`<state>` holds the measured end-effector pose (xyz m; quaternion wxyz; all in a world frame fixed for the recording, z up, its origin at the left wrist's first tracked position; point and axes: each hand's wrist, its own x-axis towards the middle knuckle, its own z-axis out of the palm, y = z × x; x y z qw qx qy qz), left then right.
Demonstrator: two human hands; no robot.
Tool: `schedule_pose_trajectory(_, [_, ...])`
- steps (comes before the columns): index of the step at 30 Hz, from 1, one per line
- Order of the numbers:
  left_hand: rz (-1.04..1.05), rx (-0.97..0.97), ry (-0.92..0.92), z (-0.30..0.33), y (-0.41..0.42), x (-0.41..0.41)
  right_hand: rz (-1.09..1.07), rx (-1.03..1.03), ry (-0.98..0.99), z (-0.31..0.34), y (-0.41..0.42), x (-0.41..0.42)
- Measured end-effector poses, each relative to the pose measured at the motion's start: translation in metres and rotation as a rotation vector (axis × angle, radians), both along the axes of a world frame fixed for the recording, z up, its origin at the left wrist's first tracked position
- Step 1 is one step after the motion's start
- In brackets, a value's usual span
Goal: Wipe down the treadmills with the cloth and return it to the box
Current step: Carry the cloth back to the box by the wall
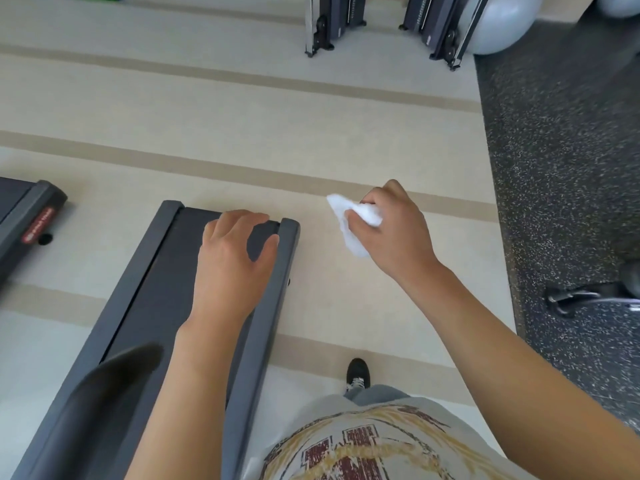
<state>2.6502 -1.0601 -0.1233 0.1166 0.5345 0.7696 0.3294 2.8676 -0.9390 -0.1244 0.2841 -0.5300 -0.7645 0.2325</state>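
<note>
R hand [388,230] grips the white cloth [356,223], bunched up, over bare floor [242,109] just right of the treadmill [156,282]. L hand [232,258] is held over the treadmill's far end w/ fingers loosely curled, holding nothing. Second treadmill [27,216] at far left.

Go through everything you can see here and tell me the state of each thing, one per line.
White cloth: bunched, held above the floor, not on the treadmill.
Right hand: fingers curled in a grip on the cloth.
Left hand: open, fingers relaxed, over the treadmill's end.
Near treadmill: flat on the floor, nothing lying on its belt.
Second treadmill: only its end shows at left.
Exercise ball: on the floor behind a machine.
</note>
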Motion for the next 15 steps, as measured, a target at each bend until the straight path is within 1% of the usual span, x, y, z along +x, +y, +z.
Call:
schedule_pose_trajectory(6, [0.033,-0.014,0.003,0.001,0.085,0.030,0.016,-0.006,0.032,-0.001,0.093,0.028])
schedule_pose_trajectory(15, [0.027,-0.031,0.054,0.017,0.169,0.041,0.005,-0.030,0.120,-0.010,0.173,0.040])
